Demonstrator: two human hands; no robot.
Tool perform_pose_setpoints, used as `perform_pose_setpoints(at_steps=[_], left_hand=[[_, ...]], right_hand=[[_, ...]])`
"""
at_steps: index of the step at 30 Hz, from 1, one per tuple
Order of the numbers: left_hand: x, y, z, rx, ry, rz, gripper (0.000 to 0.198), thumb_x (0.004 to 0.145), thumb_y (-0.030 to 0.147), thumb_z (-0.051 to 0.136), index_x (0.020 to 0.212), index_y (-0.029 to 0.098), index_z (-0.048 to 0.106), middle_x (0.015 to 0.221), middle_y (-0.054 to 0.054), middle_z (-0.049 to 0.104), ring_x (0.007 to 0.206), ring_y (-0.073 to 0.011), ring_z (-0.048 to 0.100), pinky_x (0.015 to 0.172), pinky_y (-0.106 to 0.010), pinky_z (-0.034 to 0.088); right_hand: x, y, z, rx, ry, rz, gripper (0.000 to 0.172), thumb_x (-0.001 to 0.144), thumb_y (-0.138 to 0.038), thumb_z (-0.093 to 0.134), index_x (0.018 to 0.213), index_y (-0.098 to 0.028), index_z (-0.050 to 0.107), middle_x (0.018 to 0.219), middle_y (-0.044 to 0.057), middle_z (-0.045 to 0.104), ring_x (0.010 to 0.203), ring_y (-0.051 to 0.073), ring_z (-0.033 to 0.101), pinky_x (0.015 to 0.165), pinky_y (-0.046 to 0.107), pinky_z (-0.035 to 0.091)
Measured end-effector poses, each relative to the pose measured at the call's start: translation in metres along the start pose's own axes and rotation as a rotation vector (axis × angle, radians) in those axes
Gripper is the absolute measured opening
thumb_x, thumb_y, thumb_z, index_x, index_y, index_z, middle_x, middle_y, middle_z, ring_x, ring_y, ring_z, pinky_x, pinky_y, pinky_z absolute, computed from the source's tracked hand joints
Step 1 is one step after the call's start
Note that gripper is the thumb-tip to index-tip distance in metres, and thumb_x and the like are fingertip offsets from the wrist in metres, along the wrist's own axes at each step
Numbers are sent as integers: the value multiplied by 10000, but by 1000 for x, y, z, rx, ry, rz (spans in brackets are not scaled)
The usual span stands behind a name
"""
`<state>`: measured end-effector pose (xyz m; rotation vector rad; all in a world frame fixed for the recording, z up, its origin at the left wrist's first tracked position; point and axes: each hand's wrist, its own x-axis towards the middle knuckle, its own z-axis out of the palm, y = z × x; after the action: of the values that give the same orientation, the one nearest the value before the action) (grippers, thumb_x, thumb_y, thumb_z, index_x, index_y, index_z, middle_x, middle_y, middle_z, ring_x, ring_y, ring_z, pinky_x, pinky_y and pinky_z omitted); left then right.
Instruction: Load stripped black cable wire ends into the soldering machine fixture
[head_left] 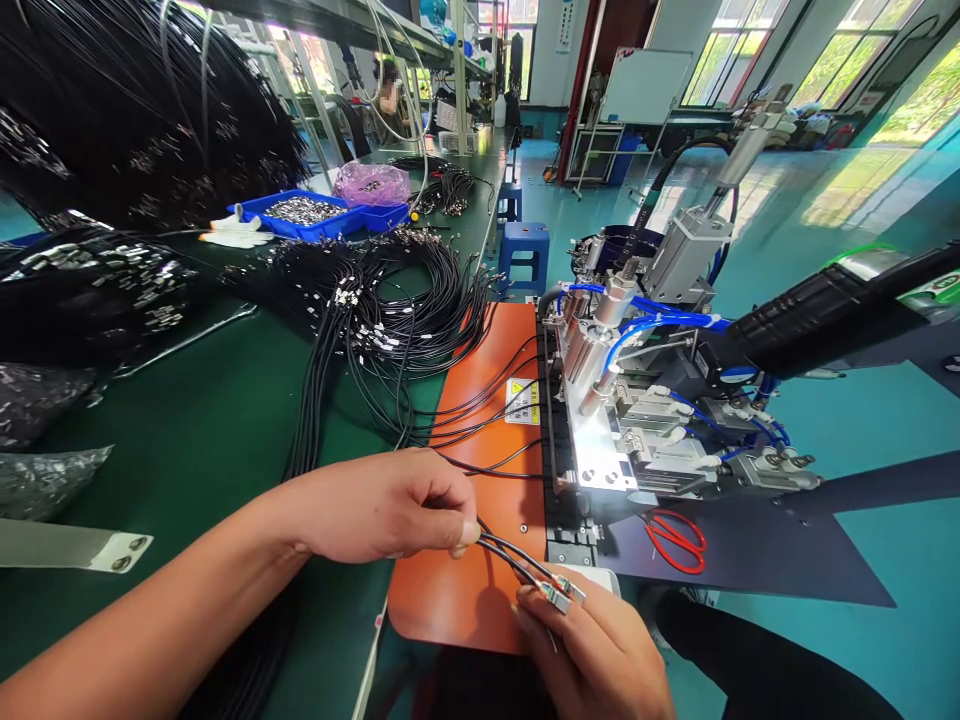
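My left hand [397, 505] is closed in a pinch around a few thin black cables [514, 552], over the orange board. Small silver metal connectors [556, 597] sit at the cable ends. Those ends rest at the fingers of my right hand [604, 645], which is closed on them near the board's front edge; its palm side is partly hidden. Just beyond both hands, several more black cables [480, 430] run across the orange board [450, 595] into the machine [607, 440], which has metal cylinders and blue air tubes.
A big coil of black cables [420, 300] lies on the green table [225, 420]. Behind it stand blue trays [322, 225] of small metal parts and a pink bag [373, 184]. Red-handled scissors [679, 540] lie right of the machine. A blue stool [525, 252] stands beyond.
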<state>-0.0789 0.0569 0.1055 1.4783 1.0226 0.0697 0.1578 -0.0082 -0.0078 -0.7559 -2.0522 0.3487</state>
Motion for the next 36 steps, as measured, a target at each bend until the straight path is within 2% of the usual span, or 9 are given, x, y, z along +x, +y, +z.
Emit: perform_pose_setpoints(at_steps=[6, 8, 11, 14, 16, 19, 23, 32, 36], left_hand=[[-3, 1, 0, -36, -15, -17, 239, 896, 362, 570, 761, 170, 525, 535, 77, 375, 445, -67, 326, 395, -167, 244], [-4, -1, 0, -72, -7, -42, 241, 895, 385, 579, 785, 179, 519, 509, 78, 413, 421, -76, 378, 381, -160, 288], [-4, -5, 0, -120, 25, -51, 255, 898, 398, 586, 781, 190, 493, 498, 60, 505, 404, -90, 448, 382, -163, 356], [-5, -8, 0, -177, 30, -43, 272, 891, 413, 596, 776, 198, 477, 497, 45, 557, 377, -95, 460, 369, -167, 367], [-6, -9, 1, -202, 26, -36, 277, 884, 424, 602, 777, 200, 479, 493, 43, 563, 365, -97, 464, 361, -169, 363], [-6, -8, 2, -213, 23, -38, 276, 881, 428, 600, 774, 201, 485, 487, 45, 566, 359, -103, 479, 359, -174, 363], [-5, -7, 3, -191, 23, -58, 260, 882, 411, 598, 774, 203, 488, 476, 48, 566, 360, -109, 492, 357, -174, 378], [-5, -7, 6, -143, 51, -69, 233, 891, 384, 575, 788, 199, 477, 487, 47, 563, 379, -98, 481, 356, -156, 370], [-5, -8, 4, -172, 21, -26, 217, 880, 365, 583, 781, 194, 494, 500, 50, 557, 377, -95, 497, 361, -158, 370]], right_hand=[[-3, 3, -2, 76, 32, 34, 279, 857, -12, 612, 1066, -193, 647, 931, 87, 779, 886, 206, 754, 797, 268, 622], [0, 4, -6, 143, -5, 113, 280, 854, -29, 637, 1080, -192, 665, 987, 96, 768, 919, 204, 745, 823, 265, 616], [10, 1, -12, 382, -45, 487, 189, 904, -158, 638, 1074, -204, 706, 1015, 95, 758, 893, 210, 750, 776, 278, 628], [19, -4, -12, 769, -14, 891, 227, 914, -328, 663, 1082, -185, 716, 923, 90, 760, 779, 199, 745, 702, 285, 623], [22, -8, -9, 936, -12, 1032, 295, 879, -402, 707, 1055, -166, 720, 857, 88, 760, 735, 189, 724, 686, 284, 601], [23, -10, -5, 1008, 2, 1168, 378, 844, -479, 729, 1025, -147, 726, 819, 97, 756, 690, 174, 679, 607, 259, 544], [21, -9, -2, 1041, 30, 1230, 406, 843, -493, 728, 1050, -143, 721, 802, 90, 750, 670, 149, 640, 576, 229, 489], [21, -7, -3, 1061, 36, 1199, 341, 870, -456, 716, 1027, -154, 728, 781, 65, 733, 670, 130, 621, 591, 218, 474], [23, -7, -2, 1054, 50, 1174, 316, 863, -449, 724, 965, -150, 736, 777, 58, 719, 672, 130, 616, 617, 226, 487]])
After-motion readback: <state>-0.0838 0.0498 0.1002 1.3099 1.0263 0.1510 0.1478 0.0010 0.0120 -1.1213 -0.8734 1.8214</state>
